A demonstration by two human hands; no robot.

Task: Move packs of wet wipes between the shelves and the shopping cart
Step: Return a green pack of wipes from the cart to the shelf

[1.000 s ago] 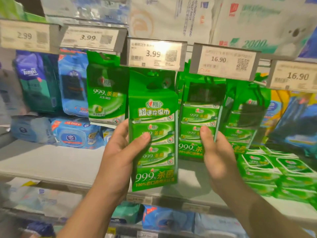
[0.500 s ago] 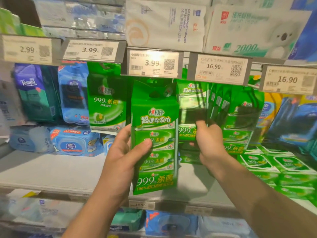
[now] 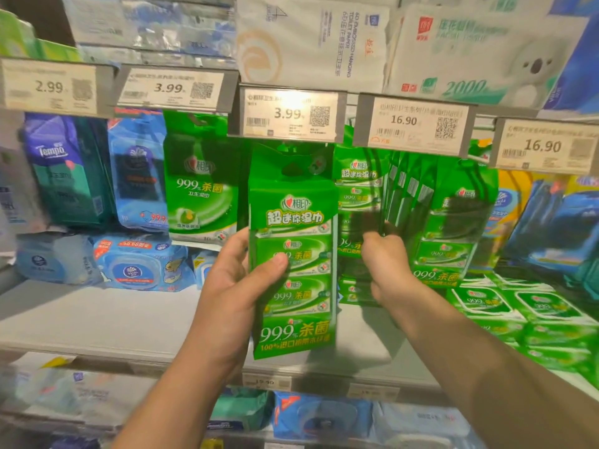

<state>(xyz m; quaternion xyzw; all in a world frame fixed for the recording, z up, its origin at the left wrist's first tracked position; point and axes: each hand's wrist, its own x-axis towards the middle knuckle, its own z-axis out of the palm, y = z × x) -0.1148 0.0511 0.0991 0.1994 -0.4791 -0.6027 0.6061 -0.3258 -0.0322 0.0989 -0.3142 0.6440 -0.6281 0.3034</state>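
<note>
Left hand (image 3: 233, 296) had a firm grip on a tall green plastic multipack of wet wipes (image 3: 293, 254), thumb across the front, held upright in front of the grey shelf (image 3: 113, 319). Right hand (image 3: 385, 264) was curled round a hanging green wipes pack (image 3: 359, 202) under the 16.90 price tag (image 3: 413, 124).
</note>
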